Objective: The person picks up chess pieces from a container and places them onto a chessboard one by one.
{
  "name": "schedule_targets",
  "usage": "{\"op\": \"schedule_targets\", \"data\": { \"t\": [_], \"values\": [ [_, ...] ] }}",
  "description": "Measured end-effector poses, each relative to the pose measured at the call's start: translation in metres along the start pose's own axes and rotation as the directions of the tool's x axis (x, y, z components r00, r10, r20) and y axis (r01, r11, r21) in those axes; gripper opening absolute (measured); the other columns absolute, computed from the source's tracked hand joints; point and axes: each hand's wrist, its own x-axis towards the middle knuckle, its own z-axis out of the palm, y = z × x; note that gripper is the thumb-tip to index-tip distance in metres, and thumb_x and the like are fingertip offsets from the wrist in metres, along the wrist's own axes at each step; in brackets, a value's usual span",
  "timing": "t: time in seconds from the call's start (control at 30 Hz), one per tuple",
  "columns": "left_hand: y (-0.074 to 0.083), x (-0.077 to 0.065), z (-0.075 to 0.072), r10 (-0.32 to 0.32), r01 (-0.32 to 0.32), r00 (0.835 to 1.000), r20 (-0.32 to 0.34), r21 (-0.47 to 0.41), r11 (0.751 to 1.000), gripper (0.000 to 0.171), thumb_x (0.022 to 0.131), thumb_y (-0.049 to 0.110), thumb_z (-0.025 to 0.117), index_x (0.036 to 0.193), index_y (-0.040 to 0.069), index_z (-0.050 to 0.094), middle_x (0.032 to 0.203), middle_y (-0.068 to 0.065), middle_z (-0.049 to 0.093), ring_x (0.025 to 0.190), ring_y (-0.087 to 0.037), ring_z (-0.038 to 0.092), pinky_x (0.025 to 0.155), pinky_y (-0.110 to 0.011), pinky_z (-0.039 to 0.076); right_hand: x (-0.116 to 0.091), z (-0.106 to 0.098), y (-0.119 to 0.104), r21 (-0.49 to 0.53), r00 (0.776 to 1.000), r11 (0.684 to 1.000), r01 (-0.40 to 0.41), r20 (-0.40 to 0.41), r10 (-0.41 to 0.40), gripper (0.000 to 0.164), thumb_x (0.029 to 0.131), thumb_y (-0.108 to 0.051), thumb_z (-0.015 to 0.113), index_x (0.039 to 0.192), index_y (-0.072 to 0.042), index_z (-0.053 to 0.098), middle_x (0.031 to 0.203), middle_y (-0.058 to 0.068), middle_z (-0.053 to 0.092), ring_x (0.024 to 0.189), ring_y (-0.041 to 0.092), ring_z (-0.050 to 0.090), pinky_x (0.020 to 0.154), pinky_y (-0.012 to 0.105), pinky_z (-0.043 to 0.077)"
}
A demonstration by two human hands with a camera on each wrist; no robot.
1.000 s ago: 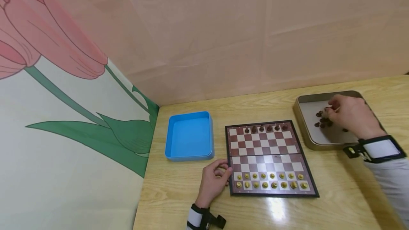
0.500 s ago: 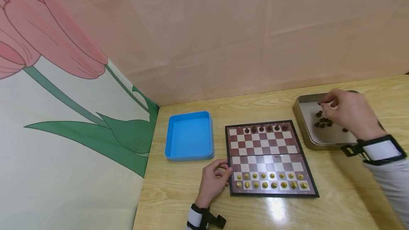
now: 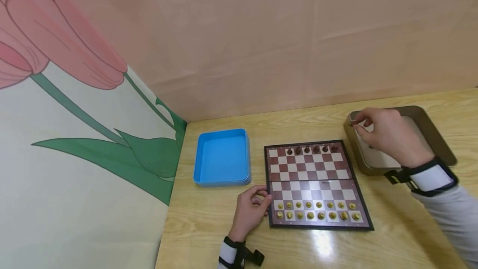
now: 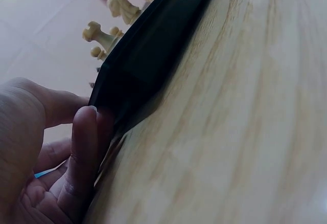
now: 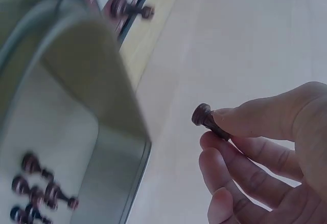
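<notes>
My right hand (image 3: pixel 388 134) pinches a dark brown chess piece (image 5: pixel 210 121) between thumb and fingertips, above the left rim of the metal tin (image 3: pixel 438 140). Its top is hidden in the fingers, so its kind is unclear. My left hand (image 3: pixel 248 213) holds the left edge of the chessboard (image 3: pixel 295 186); the left wrist view shows thumb and fingers at the board's dark side. Gold chess pieces (image 3: pixel 321 215) fill the board's two near rows. Several dark chess pieces (image 3: pixel 316 149) stand along the far row.
More dark chess pieces (image 5: pixel 30 191) lie in the tin, mostly behind my right hand in the head view. A blue tray (image 3: pixel 222 157) sits left of the board. Behind the wooden table (image 3: pixel 201 227) hangs a pink cloth (image 3: pixel 242 53).
My right hand has lifted the dark chess piece and moved left across the tin towards the board. My left hand has stayed at the board's edge.
</notes>
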Motion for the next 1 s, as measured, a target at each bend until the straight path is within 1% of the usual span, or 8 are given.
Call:
{"op": "schedule_targets", "data": {
  "t": [0.1, 0.17, 0.3, 0.53, 0.63, 0.77, 0.9, 1.0],
  "values": [
    [0.0, 0.001, 0.001, 0.006, -0.006, 1.0, 0.005, -0.004, 1.0, 0.031, 0.101, 0.024, 0.078, 0.13, 0.016, 0.074, 0.103, 0.001, 0.074, 0.066, -0.01, 0.073, 0.056, -0.031, 0.065, 0.004, 0.005, -0.012, 0.001, 0.999, 0.999, 0.032, 0.015, -0.032, 0.013, 0.091, -0.007, 0.077, 0.104, -0.004, 0.076, 0.094, 0.013, 0.077, 0.078, 0.027, 0.071, 0.056, 0.033, 0.053],
    [-0.001, 0.001, 0.001, 0.005, -0.005, 1.0, 0.008, -0.01, 1.0, 0.031, 0.101, 0.024, 0.078, 0.13, 0.015, 0.074, 0.103, 0.001, 0.074, 0.066, -0.01, 0.073, 0.056, -0.031, 0.066, 0.005, 0.009, -0.02, 0.015, 0.999, 0.999, 0.03, 0.04, -0.031, 0.013, 0.091, -0.006, 0.077, 0.104, -0.004, 0.075, 0.095, 0.012, 0.077, 0.082, 0.029, 0.071, 0.058, 0.035, 0.055],
    [-0.003, 0.002, 0.002, 0.003, -0.003, 1.0, 0.009, -0.003, 1.0, 0.031, 0.101, 0.025, 0.078, 0.13, 0.016, 0.074, 0.103, 0.001, 0.074, 0.066, -0.01, 0.072, 0.057, -0.031, 0.066, 0.009, 0.017, -0.035, 0.029, 0.996, 0.999, 0.043, 0.076, -0.045, 0.016, 0.091, -0.006, 0.078, 0.105, -0.001, 0.074, 0.094, 0.014, 0.077, 0.081, 0.029, 0.071, 0.055, 0.035, 0.055],
    [-0.003, 0.001, 0.004, -0.009, 0.009, 1.0, 0.0, 0.006, 1.0, 0.03, 0.101, 0.024, 0.078, 0.13, 0.016, 0.074, 0.102, 0.002, 0.074, 0.066, -0.01, 0.072, 0.056, -0.031, 0.065, 0.016, 0.028, -0.062, 0.056, 0.986, 0.994, 0.094, 0.131, -0.101, 0.017, 0.091, -0.007, 0.08, 0.107, -0.005, 0.076, 0.096, 0.01, 0.077, 0.081, 0.025, 0.07, 0.058, 0.033, 0.055],
    [-0.001, 0.001, 0.005, -0.013, 0.013, 1.0, 0.001, 0.007, 1.0, 0.03, 0.101, 0.024, 0.078, 0.129, 0.017, 0.074, 0.102, 0.002, 0.074, 0.067, -0.01, 0.072, 0.056, -0.03, 0.065, 0.018, 0.033, -0.069, 0.054, 0.98, 0.99, 0.131, 0.141, -0.137, 0.016, 0.091, -0.007, 0.081, 0.106, -0.007, 0.077, 0.097, 0.008, 0.078, 0.082, 0.023, 0.07, 0.059, 0.033, 0.056],
    [0.002, 0.002, 0.007, -0.013, 0.013, 1.0, 0.001, 0.008, 1.0, 0.028, 0.101, 0.022, 0.078, 0.129, 0.017, 0.074, 0.101, 0.002, 0.073, 0.067, -0.009, 0.072, 0.056, -0.03, 0.065, 0.022, 0.041, -0.077, 0.034, 0.973, 0.982, 0.186, 0.133, -0.189, 0.017, 0.088, -0.006, 0.083, 0.104, -0.009, 0.078, 0.097, 0.007, 0.078, 0.082, 0.023, 0.071, 0.063, 0.034, 0.059],
    [0.003, 0.002, 0.008, -0.014, 0.014, 1.0, 0.001, 0.008, 1.0, 0.028, 0.101, 0.022, 0.077, 0.128, 0.017, 0.075, 0.101, 0.003, 0.073, 0.067, -0.009, 0.072, 0.057, -0.03, 0.065, 0.026, 0.047, -0.085, 0.025, 0.967, 0.976, 0.216, 0.131, -0.217, 0.017, 0.088, -0.008, 0.084, 0.104, -0.01, 0.078, 0.097, 0.007, 0.078, 0.081, 0.022, 0.072, 0.062, 0.034, 0.06],
    [0.004, 0.002, 0.008, -0.012, 0.012, 1.0, 0.004, 0.006, 1.0, 0.028, 0.101, 0.023, 0.078, 0.128, 0.017, 0.075, 0.102, 0.003, 0.073, 0.067, -0.009, 0.072, 0.056, -0.03, 0.065, 0.029, 0.052, -0.091, 0.034, 0.965, 0.975, 0.221, 0.14, -0.224, 0.016, 0.089, -0.01, 0.084, 0.104, -0.011, 0.079, 0.098, 0.007, 0.078, 0.082, 0.022, 0.071, 0.062, 0.034, 0.06]
  ]
}}
